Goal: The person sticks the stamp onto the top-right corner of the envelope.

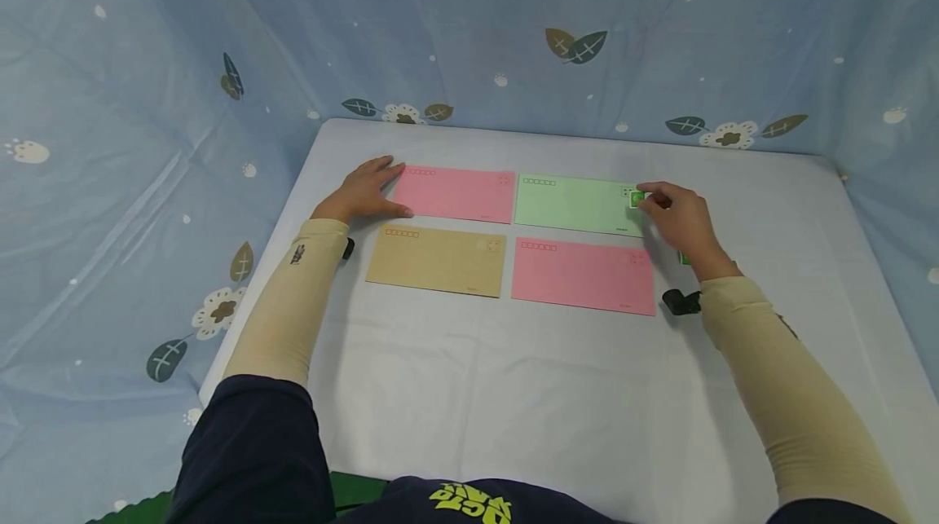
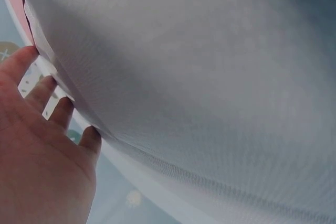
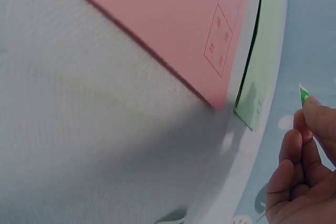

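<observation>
A small green stamp was held pinched in the fingertips of the right hand, over the upper right corner of the green envelope; whether the paper was touched could not be told. The left hand was spread wide, nothing gripped, with thumb and fingers placed at the left end of the far pink envelope. On the white tabletop, nearer the body, a tan envelope and a second pink envelope were laid side by side. Another green piece was partly hidden by the right wrist.
</observation>
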A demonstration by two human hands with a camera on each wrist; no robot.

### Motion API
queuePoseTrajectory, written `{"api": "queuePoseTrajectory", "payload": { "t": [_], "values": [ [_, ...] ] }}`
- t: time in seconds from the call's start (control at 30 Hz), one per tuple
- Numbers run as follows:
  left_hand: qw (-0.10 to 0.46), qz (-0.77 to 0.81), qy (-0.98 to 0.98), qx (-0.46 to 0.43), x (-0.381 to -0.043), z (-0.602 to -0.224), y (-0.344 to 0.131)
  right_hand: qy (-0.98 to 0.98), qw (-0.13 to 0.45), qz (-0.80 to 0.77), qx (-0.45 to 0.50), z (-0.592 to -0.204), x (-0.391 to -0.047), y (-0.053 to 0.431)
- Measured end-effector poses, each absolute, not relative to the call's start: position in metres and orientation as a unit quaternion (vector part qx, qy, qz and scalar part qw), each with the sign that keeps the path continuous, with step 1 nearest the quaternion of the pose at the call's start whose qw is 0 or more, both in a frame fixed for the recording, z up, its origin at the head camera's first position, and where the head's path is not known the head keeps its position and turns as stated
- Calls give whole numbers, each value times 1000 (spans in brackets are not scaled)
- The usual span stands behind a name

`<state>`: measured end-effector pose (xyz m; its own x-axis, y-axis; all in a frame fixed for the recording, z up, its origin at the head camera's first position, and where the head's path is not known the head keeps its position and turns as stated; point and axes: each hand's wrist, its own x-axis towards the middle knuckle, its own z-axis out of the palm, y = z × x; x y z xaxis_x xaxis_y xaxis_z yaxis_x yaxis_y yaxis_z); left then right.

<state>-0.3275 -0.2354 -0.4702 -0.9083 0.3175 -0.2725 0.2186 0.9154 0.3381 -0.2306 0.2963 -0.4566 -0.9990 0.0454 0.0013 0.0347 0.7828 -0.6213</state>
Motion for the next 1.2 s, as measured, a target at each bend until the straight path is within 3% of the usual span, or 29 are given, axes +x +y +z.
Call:
{"api": "queuePoseTrajectory", "payload": {
  "t": [1.2],
  "values": [
    [165,143,967,133,-326,-468,-233,-937,2,348,-1,-456,-238,276]
  ]
}}
